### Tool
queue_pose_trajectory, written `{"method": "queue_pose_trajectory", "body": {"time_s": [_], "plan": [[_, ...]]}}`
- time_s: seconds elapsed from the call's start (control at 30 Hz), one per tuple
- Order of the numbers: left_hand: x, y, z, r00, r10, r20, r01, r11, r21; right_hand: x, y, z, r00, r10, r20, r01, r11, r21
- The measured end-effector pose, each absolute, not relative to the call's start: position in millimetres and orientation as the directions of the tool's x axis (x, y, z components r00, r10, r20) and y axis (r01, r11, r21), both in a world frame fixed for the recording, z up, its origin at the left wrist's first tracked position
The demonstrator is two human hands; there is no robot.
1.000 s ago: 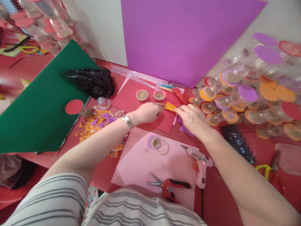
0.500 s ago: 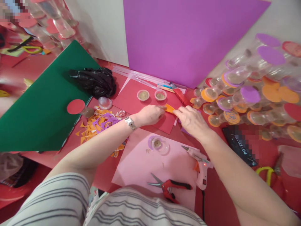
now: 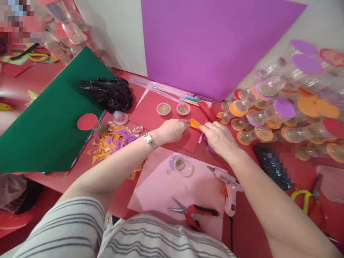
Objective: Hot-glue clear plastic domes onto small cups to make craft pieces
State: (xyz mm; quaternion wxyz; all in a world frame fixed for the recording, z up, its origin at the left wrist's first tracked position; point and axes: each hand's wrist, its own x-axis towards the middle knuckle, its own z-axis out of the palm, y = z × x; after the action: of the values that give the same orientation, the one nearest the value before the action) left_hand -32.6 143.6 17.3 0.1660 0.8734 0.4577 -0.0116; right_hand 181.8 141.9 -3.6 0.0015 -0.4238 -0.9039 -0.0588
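Between my two hands is a small piece of orange foam or paper [image 3: 194, 123], pinched at both ends. My left hand [image 3: 174, 130], below a wristwatch, grips its left end. On its right end the fingers of my right hand [image 3: 219, 136] are closed. Both hands are over a red sheet [image 3: 188, 141]. Just beyond them stand two small plastic cups [image 3: 163, 109] holding a sand-coloured material. Nearer me, a clear plastic cup [image 3: 179, 163] on a purple disc rests on the pink sheet [image 3: 158, 186].
Red-handled snips [image 3: 192, 214] and a pink glue gun [image 3: 228, 188] lie close to my body. Orange and purple scraps [image 3: 115, 141] are heaped at left beside a black plastic bag [image 3: 113, 94] and green board [image 3: 51, 125]. Stacked clear cup assemblies [image 3: 268, 114] crowd the right.
Both hands keep hold of the orange piece and stay in nearly the same place. The whole view has shifted slightly, and the other things lie where they were.
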Motion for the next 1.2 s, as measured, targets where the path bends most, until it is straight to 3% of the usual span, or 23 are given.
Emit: {"method": "queue_pose_trajectory", "body": {"time_s": [0.23, 0.4, 0.47, 0.77, 0.93, 1.2], "plan": [[-60.2, 104.5, 43.2, 0.447, 0.892, 0.062, 0.823, -0.437, 0.363, 194.5, 124.4, -3.4, -0.621, 0.740, 0.258, 0.768, 0.641, 0.007], [-76.4, 56.4, 36.6, 0.286, 0.921, 0.265, 0.774, -0.385, 0.502, 206.5, 84.7, 14.5, -0.550, 0.725, 0.414, 0.727, 0.660, -0.190], [-78.5, 45.0, 25.7, 0.242, 0.910, 0.336, 0.720, -0.401, 0.566, 210.8, 67.1, 25.4, -0.544, 0.715, 0.438, 0.709, 0.672, -0.216], [-76.5, 35.7, -10.4, 0.176, 0.891, 0.418, 0.635, -0.427, 0.644, 217.6, 27.3, 55.0, -0.664, 0.639, 0.388, 0.656, 0.747, -0.109], [-80.2, 33.6, -19.5, 0.191, 0.914, 0.358, 0.631, -0.393, 0.668, 216.0, 23.5, 58.6, -0.738, 0.596, 0.316, 0.608, 0.791, -0.071], [-77.2, 31.1, -13.8, 0.216, 0.943, 0.253, 0.669, -0.332, 0.665, 195.8, 23.7, 85.5, -0.861, 0.489, 0.140, 0.507, 0.847, 0.162]]}}
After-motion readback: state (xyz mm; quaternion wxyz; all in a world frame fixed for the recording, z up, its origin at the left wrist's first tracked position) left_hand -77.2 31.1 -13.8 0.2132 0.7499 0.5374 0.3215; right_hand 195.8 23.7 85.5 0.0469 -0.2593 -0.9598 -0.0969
